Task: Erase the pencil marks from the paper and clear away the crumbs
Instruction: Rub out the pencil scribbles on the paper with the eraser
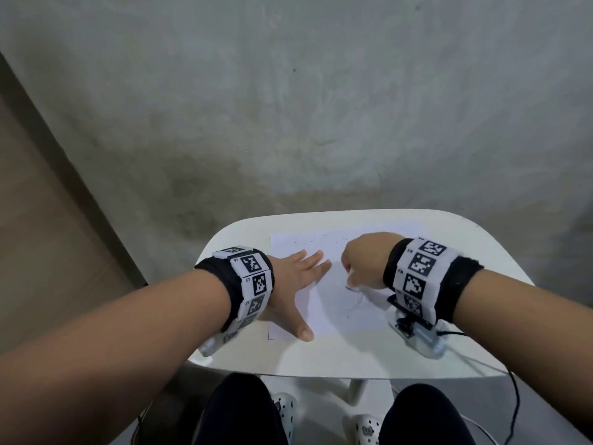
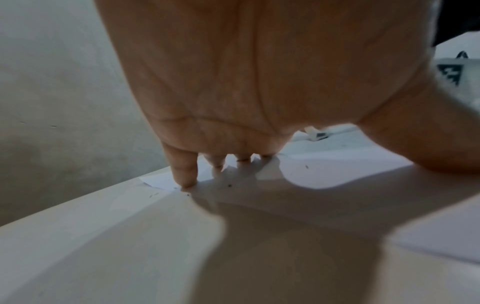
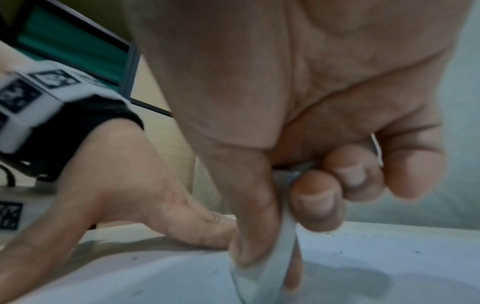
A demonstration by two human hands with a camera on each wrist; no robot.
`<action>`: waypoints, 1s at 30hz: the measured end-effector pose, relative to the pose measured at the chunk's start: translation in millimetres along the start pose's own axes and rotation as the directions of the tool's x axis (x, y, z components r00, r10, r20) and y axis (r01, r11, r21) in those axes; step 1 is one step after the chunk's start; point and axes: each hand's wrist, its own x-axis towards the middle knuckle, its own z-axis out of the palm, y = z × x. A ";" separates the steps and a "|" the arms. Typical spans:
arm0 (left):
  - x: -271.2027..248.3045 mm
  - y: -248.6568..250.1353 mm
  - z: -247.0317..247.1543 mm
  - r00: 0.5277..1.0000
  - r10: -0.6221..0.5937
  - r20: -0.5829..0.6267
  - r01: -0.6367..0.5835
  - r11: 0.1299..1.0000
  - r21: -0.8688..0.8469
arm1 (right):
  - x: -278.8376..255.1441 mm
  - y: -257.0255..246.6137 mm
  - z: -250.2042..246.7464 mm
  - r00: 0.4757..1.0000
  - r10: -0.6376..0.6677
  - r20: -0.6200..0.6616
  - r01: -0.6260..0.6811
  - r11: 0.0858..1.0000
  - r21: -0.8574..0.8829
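Note:
A white sheet of paper (image 1: 333, 319) lies on a small white table (image 1: 353, 358). My left hand (image 1: 296, 284) rests flat on the sheet's left part with fingers spread; its fingertips (image 2: 185, 181) press on the paper (image 2: 324, 170). My right hand (image 1: 359, 264) grips a white eraser (image 3: 262, 267) between thumb and curled fingers, with its lower end on the paper (image 3: 389, 277). Faint pencil marks (image 1: 359, 300) show just below that hand. Dark eraser crumbs (image 1: 311, 244) are scattered over the sheet's far part, and more crumbs (image 2: 229, 185) lie near my left fingers.
The table's far edge is close behind the paper, with a concrete floor beyond. A black cable (image 1: 513, 390) hangs off the table's right side from the wrist camera (image 1: 420, 335). My knees and white shoes (image 1: 365, 428) are under the near edge.

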 end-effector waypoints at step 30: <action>-2.1 4.4 -1.5 1.000 -0.005 0.007 0.005 1.000 0.010 | -9.7 -21.5 13.5 0.983 -0.178 0.040 0.181 0.978 -0.102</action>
